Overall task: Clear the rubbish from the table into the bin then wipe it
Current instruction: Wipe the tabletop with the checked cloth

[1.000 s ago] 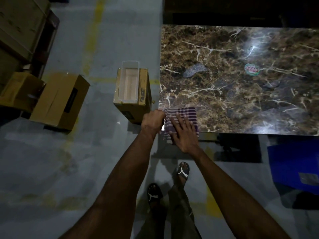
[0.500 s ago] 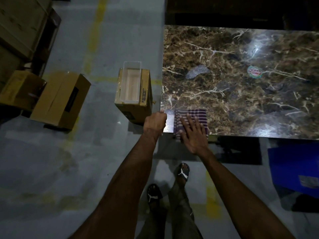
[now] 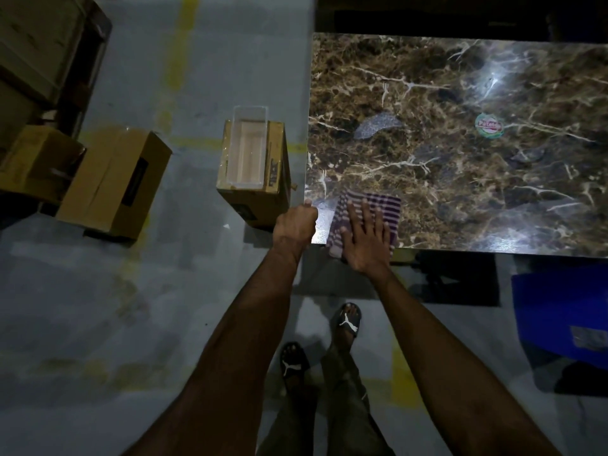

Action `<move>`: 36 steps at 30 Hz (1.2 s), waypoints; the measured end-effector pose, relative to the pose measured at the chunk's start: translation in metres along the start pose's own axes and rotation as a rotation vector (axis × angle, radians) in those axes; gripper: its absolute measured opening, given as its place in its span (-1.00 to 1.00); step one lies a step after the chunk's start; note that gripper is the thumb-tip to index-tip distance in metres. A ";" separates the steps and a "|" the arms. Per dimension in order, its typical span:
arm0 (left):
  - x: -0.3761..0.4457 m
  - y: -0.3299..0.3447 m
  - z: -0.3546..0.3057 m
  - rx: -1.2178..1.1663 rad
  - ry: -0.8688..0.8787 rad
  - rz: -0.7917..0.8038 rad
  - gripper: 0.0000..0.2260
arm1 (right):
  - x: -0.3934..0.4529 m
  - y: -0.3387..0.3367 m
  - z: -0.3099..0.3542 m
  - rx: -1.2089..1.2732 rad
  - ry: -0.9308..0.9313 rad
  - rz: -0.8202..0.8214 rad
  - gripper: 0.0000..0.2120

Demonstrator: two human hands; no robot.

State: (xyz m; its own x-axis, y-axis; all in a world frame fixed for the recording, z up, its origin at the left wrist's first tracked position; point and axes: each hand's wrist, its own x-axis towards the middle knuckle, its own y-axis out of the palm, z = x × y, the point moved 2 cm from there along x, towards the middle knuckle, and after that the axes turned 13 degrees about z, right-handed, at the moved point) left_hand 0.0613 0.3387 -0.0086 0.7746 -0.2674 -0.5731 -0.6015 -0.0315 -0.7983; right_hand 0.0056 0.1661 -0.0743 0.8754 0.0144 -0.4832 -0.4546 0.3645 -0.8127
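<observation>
A brown marble-patterned table [image 3: 460, 179] fills the upper right. At its near left corner lies a purple-and-white striped cloth [image 3: 381, 209]. My right hand [image 3: 365, 238] presses flat on the cloth with fingers spread. My left hand [image 3: 296, 225] grips the table's left corner edge with curled fingers. A clear plastic container [image 3: 248, 149] stands on a cardboard box [image 3: 260, 199] on the floor just left of the table. On the table surface sit a round green-and-red sticker or lid [image 3: 489, 125] and a grey patch [image 3: 376, 125].
Two more cardboard boxes [image 3: 112, 182] lie on the floor at the left, with wooden crates [image 3: 36, 44] behind them. A blue bin or crate [image 3: 566, 311] stands at the lower right under the table's near edge. My feet in black sandals [image 3: 345, 319] are on the grey floor.
My right hand has slid the cloth a little to the right along the table's near edge. My left hand has stayed on the corner.
</observation>
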 end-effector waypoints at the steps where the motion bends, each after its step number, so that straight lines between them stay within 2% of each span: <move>1: 0.000 0.001 0.000 0.010 -0.002 -0.001 -0.77 | 0.006 -0.001 0.010 0.012 0.022 -0.016 -0.37; 4: 0.000 0.001 -0.001 0.018 -0.005 0.002 -0.78 | -0.001 0.006 0.032 -0.016 -0.038 -0.024 -0.39; 7: -0.002 -0.001 -0.003 0.028 0.006 0.008 -0.77 | -0.027 0.014 0.008 -0.065 -0.150 0.031 -0.42; 11: -0.003 -0.003 -0.003 0.045 0.006 0.004 -0.80 | -0.018 -0.005 -0.027 -0.021 -0.018 0.023 -0.40; 14: -0.002 -0.003 -0.003 0.028 0.014 0.021 -0.79 | 0.007 -0.010 -0.006 0.030 0.077 -0.036 -0.37; 17: -0.004 -0.006 -0.006 0.046 0.013 0.028 -0.77 | -0.003 0.002 0.012 -0.020 -0.008 -0.039 -0.39; 20: -0.006 -0.009 -0.006 0.097 0.031 0.022 -0.74 | -0.030 0.009 -0.014 -0.060 -0.096 0.002 -0.42; 23: -0.005 -0.009 -0.003 0.151 0.053 0.019 -0.71 | -0.022 -0.004 -0.036 -0.016 -0.026 -0.012 -0.39; 25: -0.002 -0.006 -0.001 0.138 0.057 0.013 -0.69 | -0.001 -0.010 -0.026 0.030 0.042 -0.032 -0.38; 27: 0.002 0.000 0.002 0.074 0.062 -0.023 -0.66 | 0.010 -0.010 -0.002 0.034 0.029 -0.063 -0.39; 29: 0.004 0.005 0.003 0.027 0.048 -0.070 -0.48 | 0.007 -0.002 0.016 -0.019 -0.102 -0.030 -0.41; 32: 0.004 0.004 0.004 -0.021 -0.017 -0.042 0.05 | -0.009 0.006 0.007 -0.078 -0.277 0.058 -0.41; 33: 0.005 0.003 0.004 -0.015 -0.024 0.001 0.14 | -0.011 0.003 -0.002 -0.063 -0.284 0.058 -0.42; 36: 0.011 -0.001 0.006 0.024 -0.028 0.119 0.20 | 0.005 -0.010 -0.013 -0.007 -0.197 0.000 -0.42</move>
State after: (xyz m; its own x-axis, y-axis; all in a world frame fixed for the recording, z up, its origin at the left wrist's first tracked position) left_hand 0.0717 0.3414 -0.0153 0.7035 -0.2412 -0.6685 -0.6846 0.0224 -0.7286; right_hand 0.0122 0.1501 -0.0725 0.8905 0.1963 -0.4105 -0.4549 0.3579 -0.8155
